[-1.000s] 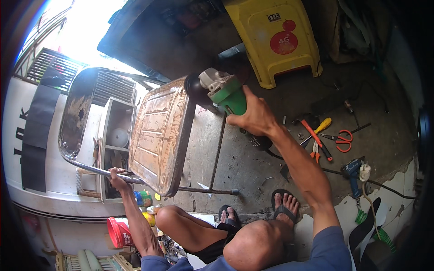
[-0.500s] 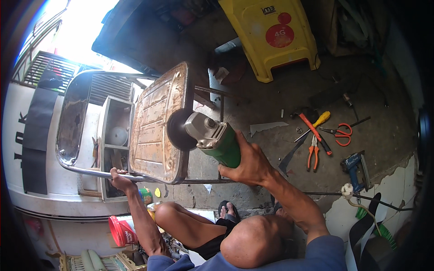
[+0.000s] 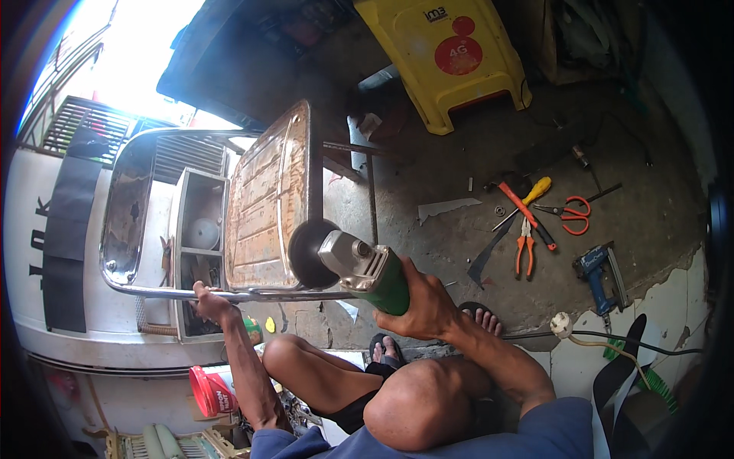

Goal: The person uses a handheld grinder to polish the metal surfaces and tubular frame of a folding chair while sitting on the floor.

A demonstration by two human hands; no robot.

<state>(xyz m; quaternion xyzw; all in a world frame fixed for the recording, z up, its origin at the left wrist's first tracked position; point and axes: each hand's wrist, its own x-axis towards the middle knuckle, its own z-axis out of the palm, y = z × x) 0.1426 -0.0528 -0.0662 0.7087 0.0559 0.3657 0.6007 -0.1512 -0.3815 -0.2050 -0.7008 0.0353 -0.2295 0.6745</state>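
Head camera, looking down at a person crouched on a concrete floor, bare knees at six o'clock. The right hand, just right of centre, is wrapped tight around the green body of an angle grinder; its fingers are fully curled around the tool. The grinder's dark disc points toward nine o'clock and meets the edge of a rusty metal chair seat, which stands on its side at the picture's centre. The left hand, toward seven o'clock, is clenched around the chair's chrome tube frame, steadying it.

At three o'clock, well apart from the hands, loose tools lie on the floor: orange-handled pliers, red-handled scissors, a yellow-handled screwdriver and a blue staple gun. A yellow plastic stool stands at twelve o'clock. A cable with a white plug runs toward four o'clock. A red container sits at seven o'clock beside the left forearm.
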